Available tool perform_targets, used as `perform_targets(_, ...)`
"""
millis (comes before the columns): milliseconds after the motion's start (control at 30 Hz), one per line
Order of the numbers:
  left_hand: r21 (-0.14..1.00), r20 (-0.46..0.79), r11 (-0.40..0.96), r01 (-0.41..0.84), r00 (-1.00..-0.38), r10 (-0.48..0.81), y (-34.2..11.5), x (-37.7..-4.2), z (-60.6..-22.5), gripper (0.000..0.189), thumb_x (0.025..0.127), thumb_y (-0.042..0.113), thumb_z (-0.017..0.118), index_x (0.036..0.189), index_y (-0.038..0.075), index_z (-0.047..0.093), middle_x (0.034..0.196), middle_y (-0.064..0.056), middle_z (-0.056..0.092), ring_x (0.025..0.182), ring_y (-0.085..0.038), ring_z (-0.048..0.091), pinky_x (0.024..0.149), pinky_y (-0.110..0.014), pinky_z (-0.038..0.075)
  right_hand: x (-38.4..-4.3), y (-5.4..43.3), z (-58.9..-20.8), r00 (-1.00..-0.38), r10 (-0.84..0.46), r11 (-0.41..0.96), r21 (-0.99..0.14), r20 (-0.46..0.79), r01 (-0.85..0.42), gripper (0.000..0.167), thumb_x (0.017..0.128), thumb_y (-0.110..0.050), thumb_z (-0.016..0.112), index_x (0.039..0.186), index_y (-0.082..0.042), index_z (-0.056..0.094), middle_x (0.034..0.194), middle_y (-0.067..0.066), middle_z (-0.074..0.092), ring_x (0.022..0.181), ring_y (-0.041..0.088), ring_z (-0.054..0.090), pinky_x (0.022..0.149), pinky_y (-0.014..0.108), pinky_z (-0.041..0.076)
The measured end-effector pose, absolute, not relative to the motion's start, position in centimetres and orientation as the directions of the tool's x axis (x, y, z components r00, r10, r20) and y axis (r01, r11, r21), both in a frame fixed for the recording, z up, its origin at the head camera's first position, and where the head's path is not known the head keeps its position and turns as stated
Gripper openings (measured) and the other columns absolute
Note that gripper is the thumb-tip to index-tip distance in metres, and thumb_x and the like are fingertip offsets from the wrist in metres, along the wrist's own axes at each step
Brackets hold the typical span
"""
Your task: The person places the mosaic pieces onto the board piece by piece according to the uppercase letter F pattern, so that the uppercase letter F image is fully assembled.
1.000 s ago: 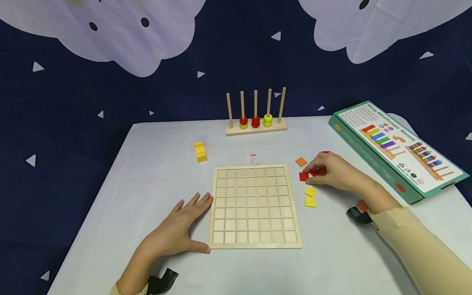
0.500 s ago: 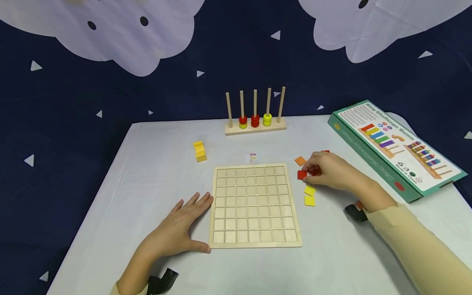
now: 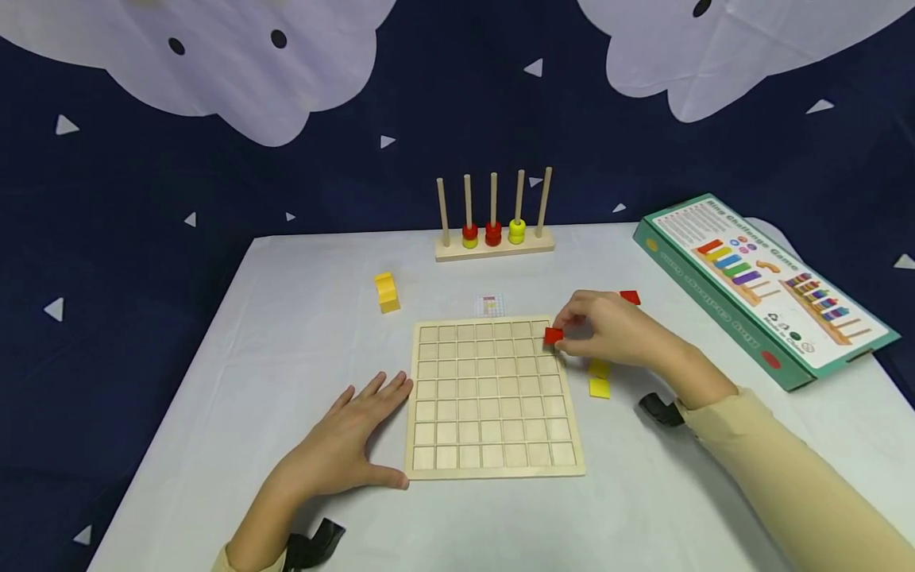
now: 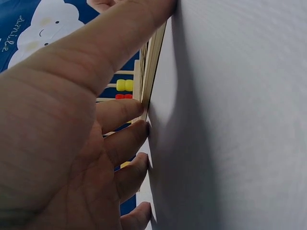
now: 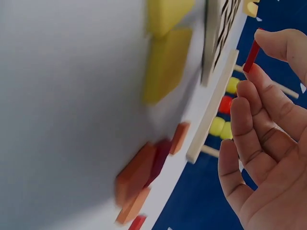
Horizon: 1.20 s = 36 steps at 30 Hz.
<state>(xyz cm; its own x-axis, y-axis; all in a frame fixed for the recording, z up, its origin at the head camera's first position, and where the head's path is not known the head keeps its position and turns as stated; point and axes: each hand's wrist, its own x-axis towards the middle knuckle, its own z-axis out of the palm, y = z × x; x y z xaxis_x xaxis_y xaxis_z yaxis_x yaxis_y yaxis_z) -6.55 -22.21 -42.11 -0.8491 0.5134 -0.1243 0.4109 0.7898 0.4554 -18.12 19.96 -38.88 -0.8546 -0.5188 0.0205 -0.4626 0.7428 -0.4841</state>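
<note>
"What do we see nearest, low in the head view?"

"The left hand (image 3: 350, 445), lower left of centre, fingers spread and gripping nothing; it touches the left edge of the wooden grid board (image 3: 493, 411), flat mid-frame on the white surface (image 3: 272, 357)."

"And just right of the board?"

"We have two yellow tiles (image 3: 599, 388). Above them the right hand (image 3: 625, 330) pinches a red tile (image 3: 554, 335) between thumb and finger, at the board's upper right corner. Whether the tile touches the board, we can't tell."

"We find orange tiles (image 5: 136, 172) too, lower centre of the right wrist view."

"Farther on?"

"Above the board we spot a small printed card (image 3: 490, 305), with a wavy yellow block (image 3: 388, 293) to its upper left. A green-edged game box (image 3: 786, 278) slants at the right of the frame."

"And farthest?"

"The peg rack (image 3: 495, 253) with red and yellow rings, upper centre, before a navy cloth (image 3: 214, 183) with pale clouds."
</note>
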Motion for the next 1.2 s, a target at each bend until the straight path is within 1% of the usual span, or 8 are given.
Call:
perform_targets(100, 0.456, -0.121, 0.788, 0.415, -0.848, 0.516, -22.2, -6.6, -42.1, 0.128, 0.068, 0.061, 0.096, 0.170, 0.017, 0.034, 0.176, -0.004, 0.035, 0.165, -0.038, 0.029, 0.125, -0.078, 0.024, -18.3, 19.1, -38.8, -0.847, -0.532, 0.732, -0.490, 0.022, -0.473, 0.020, 0.088, -0.023, 0.087, 0.104, -0.014, 0.081, 0.102, -0.003, 0.074, 0.097, 0.017, 0.069, 0.094, 0.045, 0.060)
perform_targets(300, 0.453, -0.127, 0.789, 0.414, -0.847, 0.517, -22.3, -6.5, -42.0, 0.128, 0.068, 0.061, 0.096, 0.170, 0.017, 0.033, 0.176, -0.004, 0.034, 0.165, -0.038, 0.028, 0.125, -0.077, 0.023, -18.5, 17.5, -38.9, -0.832, -0.554, 0.716, -0.497, 0.023, -0.490, 0.019, 0.088, -0.024, 0.087, 0.103, -0.014, 0.079, 0.100, -0.002, 0.073, 0.095, 0.019, 0.067, 0.091, 0.042, 0.058)
perform_targets(367, 0.452, -0.128, 0.791, 0.413, -0.847, 0.515, -22.4, -6.5, -42.0, 0.128, 0.068, 0.061, 0.096, 0.170, 0.017, 0.033, 0.176, -0.004, 0.034, 0.165, -0.038, 0.028, 0.126, -0.077, 0.023, -18.6, 17.0, -38.8, -0.831, -0.555, 0.715, -0.496, 0.024, -0.492, 0.019, 0.088, -0.025, 0.087, 0.102, -0.015, 0.079, 0.100, -0.002, 0.073, 0.094, 0.018, 0.066, 0.089, 0.040, 0.058)
perform_targets(500, 0.454, -0.130, 0.791, 0.410, -0.848, 0.514, -22.4, -6.5, -41.9, 0.127, 0.068, 0.061, 0.095, 0.171, 0.018, 0.033, 0.176, -0.004, 0.034, 0.165, -0.037, 0.027, 0.126, -0.077, 0.023, -18.8, 15.8, -38.6, -0.823, -0.567, 0.705, -0.503, 0.024, -0.500, 0.018, 0.089, -0.025, 0.086, 0.102, -0.015, 0.079, 0.098, -0.001, 0.072, 0.088, 0.018, 0.063, 0.080, 0.036, 0.054)
perform_targets(567, 0.459, -0.133, 0.790, 0.407, -0.847, 0.514, -22.4, -6.5, -41.9, 0.127, 0.068, 0.061, 0.096, 0.171, 0.018, 0.033, 0.176, -0.004, 0.034, 0.165, -0.038, 0.027, 0.126, -0.077, 0.022, -18.8, 15.2, -38.6, -0.817, -0.575, 0.697, -0.508, 0.025, -0.506, 0.019, 0.089, -0.026, 0.086, 0.102, -0.014, 0.079, 0.098, -0.001, 0.072, 0.087, 0.018, 0.062, 0.079, 0.034, 0.053)
perform_targets(700, 0.468, -0.138, 0.786, 0.405, -0.844, 0.518, -22.4, -6.5, -42.0, 0.127, 0.069, 0.061, 0.095, 0.171, 0.017, 0.032, 0.176, -0.005, 0.034, 0.165, -0.039, 0.027, 0.126, -0.078, 0.022, -19.0, 14.1, -38.6, -0.816, -0.578, 0.694, -0.514, 0.021, -0.504, 0.020, 0.088, -0.025, 0.086, 0.104, -0.014, 0.079, 0.101, 0.000, 0.073, 0.090, 0.020, 0.065, 0.082, 0.034, 0.055)
perform_targets(867, 0.468, -0.131, 0.781, 0.414, -0.841, 0.525, -22.5, -6.5, -42.0, 0.128, 0.069, 0.064, 0.094, 0.171, 0.016, 0.032, 0.177, -0.006, 0.033, 0.165, -0.039, 0.027, 0.125, -0.078, 0.022, -19.2, 12.8, -38.7, -0.804, -0.594, 0.684, -0.515, 0.018, -0.517, 0.020, 0.089, -0.026, 0.085, 0.104, -0.014, 0.079, 0.102, 0.000, 0.074, 0.090, 0.019, 0.066, 0.082, 0.035, 0.056)
perform_targets(1200, 0.475, -0.124, 0.774, 0.419, -0.839, 0.530, -22.5, -6.5, -42.1, 0.127, 0.070, 0.065, 0.093, 0.170, 0.016, 0.033, 0.177, -0.005, 0.033, 0.165, -0.039, 0.027, 0.125, -0.078, 0.022, -19.9, 10.5, -39.0, -0.771, -0.636, 0.653, -0.544, -0.018, -0.526, 0.019, 0.090, -0.024, 0.084, 0.102, -0.011, 0.078, 0.097, 0.001, 0.070, 0.085, 0.013, 0.061, 0.079, 0.030, 0.053)
